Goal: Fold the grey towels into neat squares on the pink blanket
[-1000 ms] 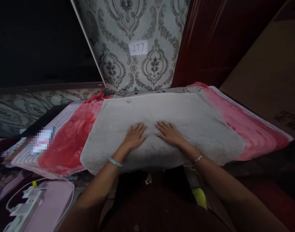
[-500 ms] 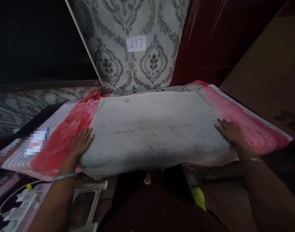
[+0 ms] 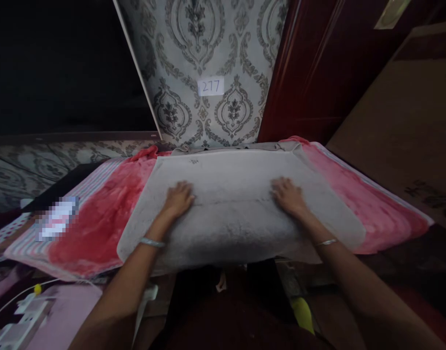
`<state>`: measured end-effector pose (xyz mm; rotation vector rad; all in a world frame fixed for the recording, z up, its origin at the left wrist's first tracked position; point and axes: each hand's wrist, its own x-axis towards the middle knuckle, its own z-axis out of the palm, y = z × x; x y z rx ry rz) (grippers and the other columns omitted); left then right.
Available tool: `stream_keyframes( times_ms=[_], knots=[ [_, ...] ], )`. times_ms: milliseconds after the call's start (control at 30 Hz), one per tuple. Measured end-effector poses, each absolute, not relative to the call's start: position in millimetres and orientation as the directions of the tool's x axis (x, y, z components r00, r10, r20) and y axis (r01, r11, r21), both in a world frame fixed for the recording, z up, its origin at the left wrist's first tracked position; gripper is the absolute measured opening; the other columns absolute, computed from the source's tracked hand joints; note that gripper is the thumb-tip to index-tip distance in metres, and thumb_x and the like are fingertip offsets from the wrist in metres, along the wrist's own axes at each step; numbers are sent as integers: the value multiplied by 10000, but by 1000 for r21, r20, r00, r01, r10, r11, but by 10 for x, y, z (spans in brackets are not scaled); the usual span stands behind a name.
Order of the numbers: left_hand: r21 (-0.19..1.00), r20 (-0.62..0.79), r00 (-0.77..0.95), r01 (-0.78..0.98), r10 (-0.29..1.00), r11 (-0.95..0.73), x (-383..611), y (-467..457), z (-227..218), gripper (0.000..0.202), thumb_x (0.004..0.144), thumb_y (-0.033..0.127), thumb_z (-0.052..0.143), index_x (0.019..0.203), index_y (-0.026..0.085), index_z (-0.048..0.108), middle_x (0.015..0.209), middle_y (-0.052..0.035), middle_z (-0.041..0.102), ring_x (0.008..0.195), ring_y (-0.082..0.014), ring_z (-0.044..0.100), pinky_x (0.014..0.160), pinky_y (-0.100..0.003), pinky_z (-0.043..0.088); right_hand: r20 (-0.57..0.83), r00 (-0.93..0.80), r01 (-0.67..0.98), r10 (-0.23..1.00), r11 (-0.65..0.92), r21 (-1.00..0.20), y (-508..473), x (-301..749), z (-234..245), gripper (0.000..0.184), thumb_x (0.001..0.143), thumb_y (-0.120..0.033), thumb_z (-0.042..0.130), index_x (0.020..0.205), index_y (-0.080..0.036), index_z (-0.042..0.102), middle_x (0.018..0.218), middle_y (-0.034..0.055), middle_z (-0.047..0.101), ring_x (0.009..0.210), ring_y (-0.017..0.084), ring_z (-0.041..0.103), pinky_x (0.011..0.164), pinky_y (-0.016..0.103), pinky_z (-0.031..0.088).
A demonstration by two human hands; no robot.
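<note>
A light grey plush cloth (image 3: 230,218) lies spread over a red and pink blanket (image 3: 98,223), and its near edge hangs over the front. On its left half my left hand (image 3: 179,198) rests palm down, fingers spread and slightly blurred. My right hand (image 3: 288,195) is placed the same way on the right half, also a little blurred. Neither hand grips anything. A faint crease runs across the cloth between them. Behind its far edge lies a bunched grey fabric (image 3: 237,146).
A large dark screen (image 3: 69,68) stands at the left. A paper marked 277 (image 3: 211,86) is on the patterned wall. A cardboard box (image 3: 401,121) leans at the right, beside a dark red door (image 3: 317,63). A white power strip (image 3: 26,321) lies lower left.
Both hands have moved inward from the side edges of the grey cloth toward its middle and slightly farther from me. The view has tilted up a little.
</note>
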<state>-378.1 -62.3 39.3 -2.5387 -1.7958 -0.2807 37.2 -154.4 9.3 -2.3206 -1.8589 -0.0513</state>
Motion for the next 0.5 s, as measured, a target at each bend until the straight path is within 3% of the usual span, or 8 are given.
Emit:
stream_keyframes(
  times_ms=[100, 233, 367, 500],
  knots=[
    [101, 26, 645, 759, 764, -644, -3088, -611, 297, 604, 1034, 438, 392, 1608, 263, 318, 1699, -92, 253, 1575, -283, 197, 1247, -564, 214, 106, -125, 978, 986, 140, -153, -1228, -407, 71, 596, 1024, -356, 304, 1611, -264, 351, 1690, 103, 241, 1547, 332, 227, 1177, 642, 273],
    [98, 22, 695, 714, 719, -693, -2684, -593, 149, 610, 1043, 435, 337, 1623, 256, 282, 1700, -86, 246, 1580, -258, 184, 1267, -550, 155, 81, -304, 937, 949, 313, -152, -1010, -766, -1, 612, 1041, -433, 310, 1632, -276, 292, 1688, 70, 250, 1560, 288, 199, 1217, 610, 199],
    [70, 39, 643, 762, 765, -644, -3050, -386, 145, 604, 1027, 484, 375, 1603, 307, 338, 1692, -58, 272, 1574, -276, 203, 1265, -553, 170, 66, -155, 983, 986, 160, -94, -945, -197, -17, 615, 1037, -481, 321, 1617, -277, 332, 1691, 60, 243, 1558, 291, 202, 1226, 583, 202],
    [79, 90, 364, 925, 927, -371, -3844, -125, 329, 542, 1036, 447, 403, 1552, 284, 437, 1662, -85, 350, 1547, -308, 270, 1230, -576, 247, 65, 176, 982, 982, -171, -84, -1084, 872, -68, 632, 1025, -503, 280, 1609, -271, 348, 1679, 76, 280, 1540, 329, 249, 1198, 630, 241]
  ],
)
